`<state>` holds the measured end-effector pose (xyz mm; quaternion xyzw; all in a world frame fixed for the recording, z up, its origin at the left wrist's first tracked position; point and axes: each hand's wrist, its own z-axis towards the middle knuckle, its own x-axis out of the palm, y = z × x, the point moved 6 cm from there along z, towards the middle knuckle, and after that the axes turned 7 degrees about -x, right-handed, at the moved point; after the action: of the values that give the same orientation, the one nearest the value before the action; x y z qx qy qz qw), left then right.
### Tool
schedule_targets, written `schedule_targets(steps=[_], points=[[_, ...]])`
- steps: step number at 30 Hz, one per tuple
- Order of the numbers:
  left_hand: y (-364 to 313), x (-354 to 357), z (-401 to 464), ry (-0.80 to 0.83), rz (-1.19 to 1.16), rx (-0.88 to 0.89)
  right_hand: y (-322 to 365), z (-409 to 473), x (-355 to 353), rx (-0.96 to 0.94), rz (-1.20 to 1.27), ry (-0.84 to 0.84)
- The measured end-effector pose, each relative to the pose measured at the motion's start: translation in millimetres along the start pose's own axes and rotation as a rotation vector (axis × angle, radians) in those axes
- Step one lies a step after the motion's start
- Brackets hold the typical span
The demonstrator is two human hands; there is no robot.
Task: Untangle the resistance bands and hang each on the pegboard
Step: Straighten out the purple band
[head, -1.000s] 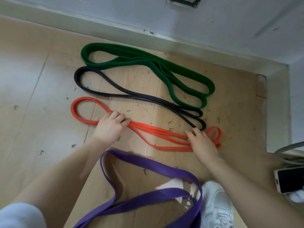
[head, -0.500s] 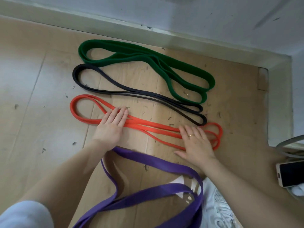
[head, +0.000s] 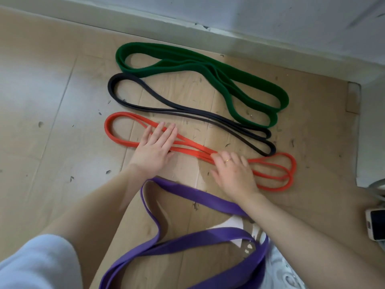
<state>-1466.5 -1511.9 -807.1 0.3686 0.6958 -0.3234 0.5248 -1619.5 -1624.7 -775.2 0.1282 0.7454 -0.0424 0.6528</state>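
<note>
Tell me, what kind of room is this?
Probably a corner of a home: wood-look floor, a white wall with baseboard, and a phone lying on the floor.

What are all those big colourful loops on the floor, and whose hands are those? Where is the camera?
The camera sits on a person's head and looks down, so you see their own arms, as if you were them. There is no machine here, just two bare hands.

The loops are stretchy exercise bands lying on a wooden floor near a wall. Farthest away is the green band, then the black band, then the orange band, and nearest is the purple band.

The left hand and the right hand both lie flat on the orange band, pressing it down. Nothing is gripped or lifted.

At the right edge lies a phone, and a white shoe shows at the bottom.
</note>
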Motion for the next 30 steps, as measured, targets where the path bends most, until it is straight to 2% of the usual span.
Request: schedule_targets(steps=[1, 3, 4, 6, 7, 9, 10, 12, 16, 19, 22, 26, 28, 30], points=[[-2.1, -6.1, -3.5, -0.054, 0.0, 0.027, 13.2, -5.9, -0.8, -0.061, 0.065, 0.028], [-11.1, -19.1, -13.1, -0.101, -0.007, 0.098, 34.8, -21.2, 10.8, -0.1, 0.163, 0.262], [-18.6, -22.5, -20.5, -0.074, -0.016, 0.152, 40.1, -30.6, 21.3, -0.079, 0.15, 0.378], [-33.3, -24.4, -38.0, 0.051, -0.03, 0.237, 45.0, -44.9, 38.1, -0.018, 0.053, 0.476], [-35.4, -17.6, -47.3, 0.19, -0.023, 0.199, 46.3, -47.7, 39.5, 0.038, 0.05, 0.48], [-27.9, -8.7, -68.4, 0.448, -0.04, 0.001, 47.1, -51.7, 37.6, 0.173, 0.125, 0.54], [-25.8, -13.8, -76.3, 0.488, -0.074, -0.072, 49.4, -51.6, 33.1, 0.212, 0.228, 0.565], [-26.4, -37.2, -85.7, 0.467, -0.154, -0.103, 56.7, -48.6, 8.1, 0.214, 0.46, 0.576], [-40.2, -123.2, -100.5, 0.329, -0.361, -0.018, 73.2, -47.3, -95.3, 0.18, 0.871, 0.377], [-63.9, -193.7, -130.7, 0.206, -0.567, 0.032, 83.0, -65.1, -166.9, 0.238, 1.098, 0.295], [-84.8, -253.1, -172.0, 0.106, -0.798, 0.012, 95.3, -90.5, -234.0, 0.26, 1.234, 0.219], [-101.7, -334.9, -231.8, -0.109, -1.296, 0.022, 122.5, -126.8, -336.6, 0.163, 1.304, 0.066], [-105.7, -372.1, -259.3, -0.238, -1.501, 0.003, 136.5, -146.3, -384.7, 0.1, 1.295, -0.087], [-111.0, -401.9, -283.1, -0.323, -1.586, -0.008, 146.7, -163.6, -427.3, 0.058, 1.158, -0.293]])
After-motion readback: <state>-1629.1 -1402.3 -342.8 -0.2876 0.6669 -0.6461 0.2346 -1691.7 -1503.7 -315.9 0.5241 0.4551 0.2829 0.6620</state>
